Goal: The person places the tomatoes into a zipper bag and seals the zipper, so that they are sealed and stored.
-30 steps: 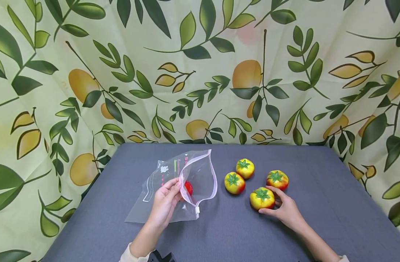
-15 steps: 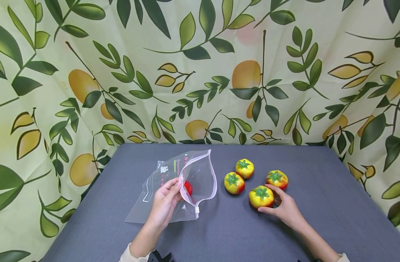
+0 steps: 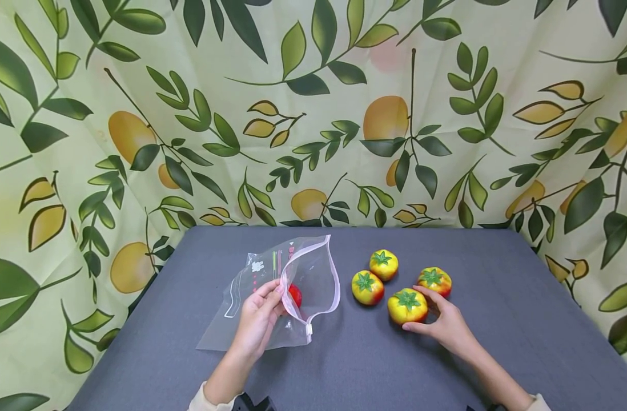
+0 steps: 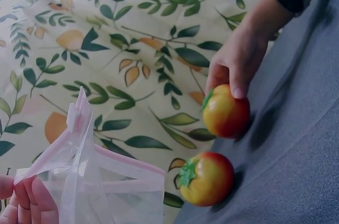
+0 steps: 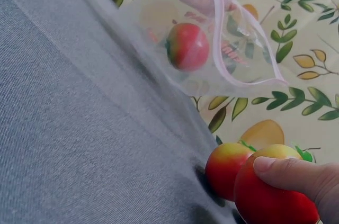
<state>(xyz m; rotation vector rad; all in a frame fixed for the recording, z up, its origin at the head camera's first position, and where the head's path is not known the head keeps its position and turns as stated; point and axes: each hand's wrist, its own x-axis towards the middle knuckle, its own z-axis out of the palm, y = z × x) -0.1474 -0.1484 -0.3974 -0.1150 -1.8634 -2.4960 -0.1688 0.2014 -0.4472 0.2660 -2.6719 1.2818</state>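
Observation:
My left hand (image 3: 262,314) pinches the pink-edged rim of a clear zip bag (image 3: 313,274), whose mouth gapes toward the right. Inside the bag sits a red tomato (image 5: 188,47), seen through the plastic in the right wrist view. My right hand (image 3: 444,328) grips a yellow-and-red tomato (image 3: 408,307) with a green leafy top, thumb on the near side and fingers on the far side. Whether this tomato is off the table cannot be told. In the left wrist view, the left fingertips (image 4: 34,200) show at the bag's edge.
Two similar tomatoes, a nearer one (image 3: 367,287) and a farther one (image 3: 384,265), stand between the bag and the right hand. Another tomato (image 3: 434,280) stands just behind the gripped one. A grey cloth covers the table (image 3: 344,365); a leaf-patterned curtain (image 3: 313,142) hangs behind.
My right hand and the tomato in it have shifted slightly left and away from me. The left hand and the bag have stayed as they were.

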